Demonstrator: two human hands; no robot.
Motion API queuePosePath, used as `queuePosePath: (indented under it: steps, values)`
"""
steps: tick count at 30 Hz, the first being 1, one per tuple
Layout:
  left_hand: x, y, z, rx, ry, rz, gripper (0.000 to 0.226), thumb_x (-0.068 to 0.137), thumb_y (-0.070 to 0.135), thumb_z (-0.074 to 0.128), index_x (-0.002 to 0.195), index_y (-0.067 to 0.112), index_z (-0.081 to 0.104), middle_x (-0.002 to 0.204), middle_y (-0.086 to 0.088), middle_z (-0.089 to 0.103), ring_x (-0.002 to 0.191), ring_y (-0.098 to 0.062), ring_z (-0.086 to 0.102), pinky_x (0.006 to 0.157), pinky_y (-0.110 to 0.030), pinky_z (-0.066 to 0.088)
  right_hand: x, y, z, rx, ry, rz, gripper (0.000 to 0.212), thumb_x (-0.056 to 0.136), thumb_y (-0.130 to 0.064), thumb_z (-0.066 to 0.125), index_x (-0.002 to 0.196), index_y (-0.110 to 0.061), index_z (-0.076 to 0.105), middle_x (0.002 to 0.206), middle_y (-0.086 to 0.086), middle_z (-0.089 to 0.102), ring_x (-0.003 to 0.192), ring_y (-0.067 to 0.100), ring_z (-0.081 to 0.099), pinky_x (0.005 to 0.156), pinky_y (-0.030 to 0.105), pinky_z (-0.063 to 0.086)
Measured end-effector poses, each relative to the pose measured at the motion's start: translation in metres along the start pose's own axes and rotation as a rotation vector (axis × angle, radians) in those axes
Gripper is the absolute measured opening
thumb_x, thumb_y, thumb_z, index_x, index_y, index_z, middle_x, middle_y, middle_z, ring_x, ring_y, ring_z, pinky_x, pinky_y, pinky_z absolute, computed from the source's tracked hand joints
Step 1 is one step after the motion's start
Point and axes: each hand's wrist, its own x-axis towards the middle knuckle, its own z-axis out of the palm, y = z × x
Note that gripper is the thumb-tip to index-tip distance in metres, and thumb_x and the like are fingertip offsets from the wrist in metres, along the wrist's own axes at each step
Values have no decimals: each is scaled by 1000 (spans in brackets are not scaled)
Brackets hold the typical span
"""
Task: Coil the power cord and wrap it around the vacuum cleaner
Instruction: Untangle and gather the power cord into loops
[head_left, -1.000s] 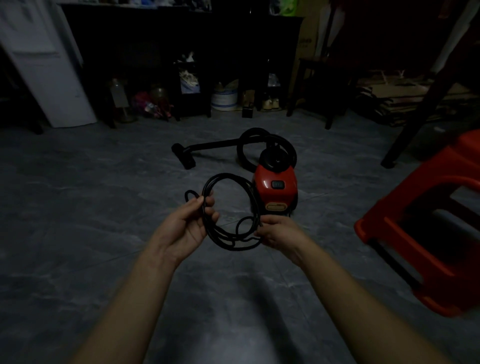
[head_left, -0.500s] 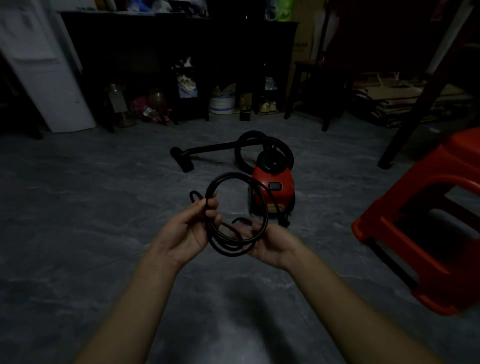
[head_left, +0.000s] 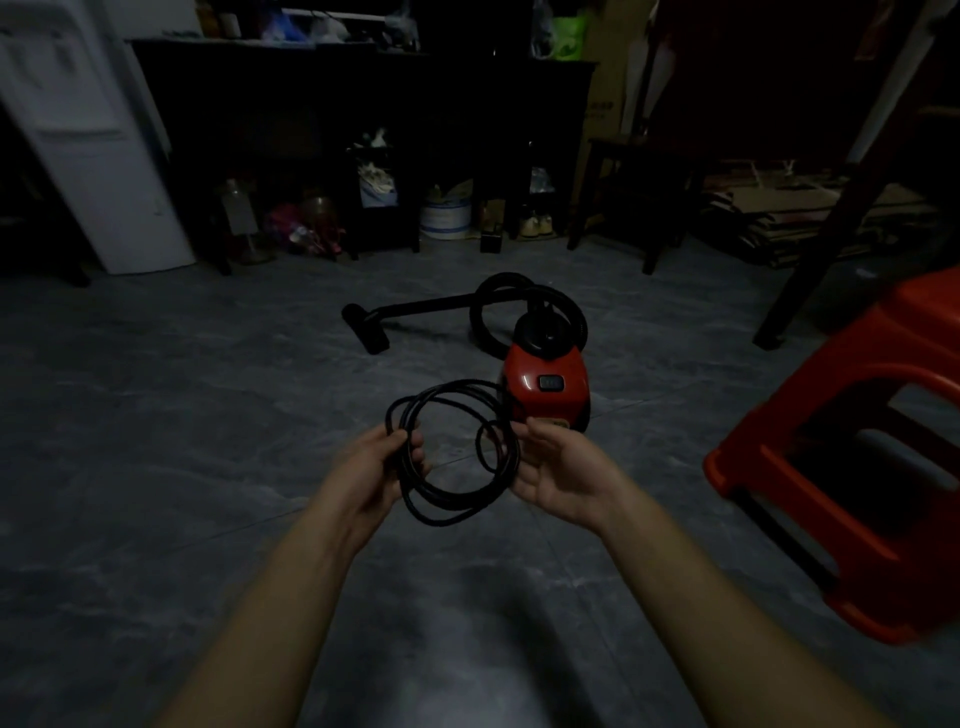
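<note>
**Coil gathered, right hand eases off**

Head view: a second ago I saw the right hand (head_left: 563, 475) pinching the power cord (head_left: 447, 514) from above. Now it lies palm-up, fingers relaxed, cradling the coil's right side, while the left hand (head_left: 371, 467) grips the left side. The coil hangs near the red vacuum cleaner (head_left: 545, 395). I judge coiling nearly done, with wrapping next. Count: one cord, roughly three loops; one vacuum; one red stool (head_left: 852, 467).

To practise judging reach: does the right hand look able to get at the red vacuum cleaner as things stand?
Probably yes: the vacuum cleaner stands just beyond the right hand, with only the power cord coil, gripped by the left hand, between them. Depth is hard to judge.
</note>
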Motion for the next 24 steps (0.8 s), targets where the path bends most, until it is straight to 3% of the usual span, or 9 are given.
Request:
queuePosePath:
  steps: [3, 7, 11, 15, 19, 21, 24]
  values:
    - [1, -4, 0, 96, 41, 13, 22, 102, 3, 42, 98, 3, 63, 73, -5, 60, 61, -14, 57, 71, -33, 54, -1, 4, 6, -187, 32, -37, 16, 96, -18, 60, 102, -9, 72, 104, 7, 75, 99, 19, 71, 82, 31, 55]
    - [0, -8, 4, 265, 104, -31, 21, 101, 4, 38, 98, 4, 59, 66, -6, 57, 58, -20, 53, 67, -38, 52, 3, 14, 11, -421, 130, -174, 21, 96, -4, 59, 115, -1, 66, 94, 10, 74, 83, 16, 74, 78, 31, 56]
    - [0, -9, 5, 323, 120, -84, 19, 98, 13, 42, 84, 8, 54, 55, -4, 48, 51, -20, 47, 62, -38, 49, 3, 16, 13, -518, 146, -245, 17, 95, -4, 58, 109, -2, 69, 91, 9, 72, 79, 14, 71, 62, 20, 54]
    - [-6, -11, 5, 551, 111, 46, 17, 94, 17, 63, 81, 6, 62, 55, -5, 51, 50, -19, 55, 70, -45, 59, 1, 15, 13, -589, 95, -282, 14, 90, -11, 68, 103, -8, 72, 90, 4, 72, 80, 12, 68, 70, 22, 54]
    - [-1, -15, -7, 692, 174, 172, 18, 89, 18, 71, 76, 6, 66, 64, -10, 65, 63, -28, 68, 66, -43, 62, 6, 15, 6, -744, 151, -391, 29, 87, -10, 73, 115, -6, 69, 90, 3, 72, 77, 10, 69, 69, 20, 53]
    - [-2, -16, -8, 840, 207, 256, 14, 82, 20, 77, 86, 13, 65, 75, -6, 70, 72, -24, 70, 71, -42, 61, 10, 13, 2, -844, 181, -466, 32, 86, -10, 74, 117, -7, 69, 96, 4, 72, 85, 14, 70, 74, 24, 56]
    - [-5, -16, -5, 887, 143, 362, 34, 79, 9, 77, 107, 17, 58, 86, 2, 69, 79, -13, 68, 72, -33, 58, 11, 10, -3, -947, 186, -531, 28, 85, -9, 74, 113, -11, 71, 101, 3, 74, 96, 17, 71, 88, 32, 59]
